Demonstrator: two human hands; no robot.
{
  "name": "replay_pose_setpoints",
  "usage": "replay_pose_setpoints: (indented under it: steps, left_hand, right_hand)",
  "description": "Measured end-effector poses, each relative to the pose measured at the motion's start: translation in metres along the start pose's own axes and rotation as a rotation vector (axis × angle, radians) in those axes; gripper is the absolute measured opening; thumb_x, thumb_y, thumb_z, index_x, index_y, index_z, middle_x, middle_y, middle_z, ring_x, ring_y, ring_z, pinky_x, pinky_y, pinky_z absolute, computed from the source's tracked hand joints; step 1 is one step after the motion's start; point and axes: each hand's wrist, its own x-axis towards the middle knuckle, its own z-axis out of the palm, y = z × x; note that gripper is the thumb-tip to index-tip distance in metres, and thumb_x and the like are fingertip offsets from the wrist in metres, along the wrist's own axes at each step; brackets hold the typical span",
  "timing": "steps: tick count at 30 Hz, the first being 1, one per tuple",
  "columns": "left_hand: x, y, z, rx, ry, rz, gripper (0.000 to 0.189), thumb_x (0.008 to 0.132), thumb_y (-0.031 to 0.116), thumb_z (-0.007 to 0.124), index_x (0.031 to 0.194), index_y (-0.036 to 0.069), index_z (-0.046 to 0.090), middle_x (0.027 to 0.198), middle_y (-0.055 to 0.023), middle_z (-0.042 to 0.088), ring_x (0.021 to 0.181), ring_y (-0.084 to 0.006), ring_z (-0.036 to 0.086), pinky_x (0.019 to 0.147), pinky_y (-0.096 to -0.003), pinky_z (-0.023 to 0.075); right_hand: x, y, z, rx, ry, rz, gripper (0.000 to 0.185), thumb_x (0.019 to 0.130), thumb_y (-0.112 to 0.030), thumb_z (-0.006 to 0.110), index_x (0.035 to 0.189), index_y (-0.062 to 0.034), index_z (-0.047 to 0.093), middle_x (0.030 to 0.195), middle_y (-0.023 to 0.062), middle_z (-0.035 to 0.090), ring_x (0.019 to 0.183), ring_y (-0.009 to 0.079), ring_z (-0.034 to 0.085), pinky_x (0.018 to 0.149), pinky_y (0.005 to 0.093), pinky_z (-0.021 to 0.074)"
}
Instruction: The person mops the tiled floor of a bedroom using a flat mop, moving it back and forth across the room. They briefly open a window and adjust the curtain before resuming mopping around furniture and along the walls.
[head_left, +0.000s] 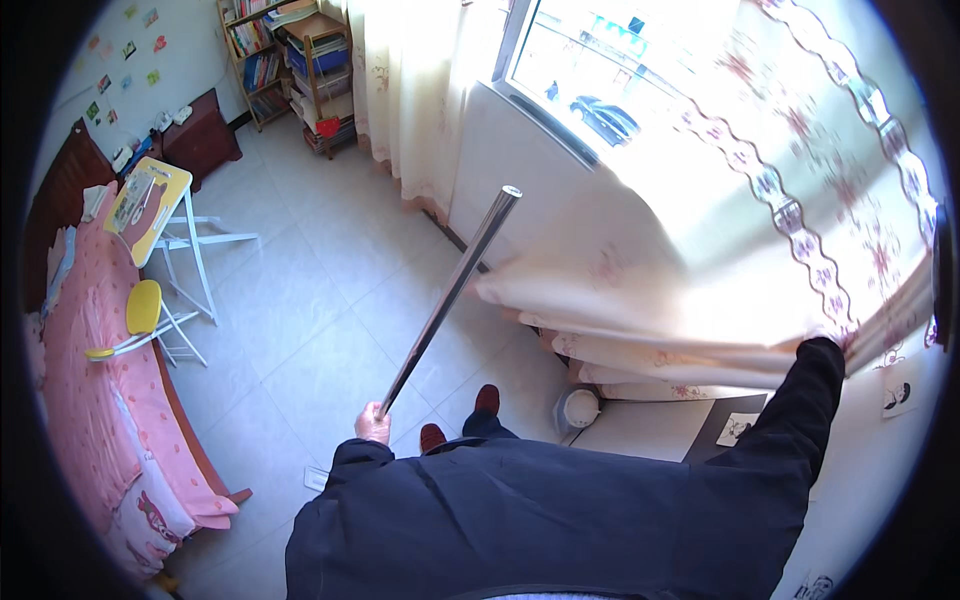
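Note:
My left hand (373, 424) is closed around the lower end of a shiny metal pole (450, 300). The pole slants up and to the right, its far end pointing at the wall below the window. On the right, my right hand (823, 330) grips a cream floral curtain (720, 292) beside its wavy decorative trim (787, 217). Fabric is gathered and drawn taut around that hand. Bright light and the folds blur my fingers. Part of the window (577, 82) shows left of this curtain, while its right side is covered.
A second curtain (405, 97) hangs left of the window, near a bookshelf (259, 67). A yellow folding desk (154, 202) and folding chair (144, 307) stand beside a pink-covered bed (90, 375). A white bin (579, 409) sits near my feet, by a low cabinet (652, 427).

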Motion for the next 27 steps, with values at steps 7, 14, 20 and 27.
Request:
replay_pose_setpoints:
  steps: [7,14,20,27]
  left_hand:
    - [-0.006,-0.016,-0.004,0.002,-0.148,0.077,0.024,0.073,0.015,0.064,0.095,0.007,0.06,0.08,-0.0133,0.065,0.079,-0.0334,0.064,0.072,-0.0388,0.0499]
    - [-0.063,-0.049,-0.006,-0.214,-0.524,-0.001,0.034,0.072,0.018,0.068,0.1,0.003,0.056,0.074,-0.0042,0.061,0.068,-0.015,0.057,0.067,-0.0304,0.0472]
    - [-0.11,0.017,-0.068,-0.072,-0.163,0.127,0.024,0.079,0.018,0.066,0.097,0.005,0.056,0.055,-0.0073,0.052,0.049,-0.0195,0.049,0.051,-0.0326,0.0401]
    - [-0.129,0.094,-0.104,-0.171,0.07,0.171,0.02,0.079,0.016,0.067,0.095,0.008,0.057,0.054,-0.0068,0.048,0.05,-0.0246,0.051,0.05,-0.0359,0.0405]
  right_hand:
    - [-0.195,-0.151,-0.111,0.92,0.077,-0.909,0.066,0.075,-0.036,0.073,0.128,-0.0039,0.048,0.117,0.0198,0.059,0.111,0.0306,0.056,0.094,0.037,0.0445]
    - [-0.391,-0.287,-0.269,2.476,-0.686,-1.397,0.085,0.079,-0.038,0.071,0.14,-0.007,0.021,0.12,0.0156,0.05,0.112,0.0252,0.049,0.1,0.0407,0.0361]
    - [-0.403,-0.221,-0.322,2.804,-1.035,-1.937,0.032,0.089,-0.039,0.059,0.084,-0.0114,0.043,0.059,-0.001,0.042,0.044,0.0118,0.038,0.042,0.0281,0.037]
    - [-0.329,-0.193,-0.33,1.921,-0.945,-3.423,0.023,0.085,-0.021,0.066,0.075,-0.0042,0.054,0.05,0.0052,0.051,0.042,0.0146,0.052,0.046,0.0271,0.0501]
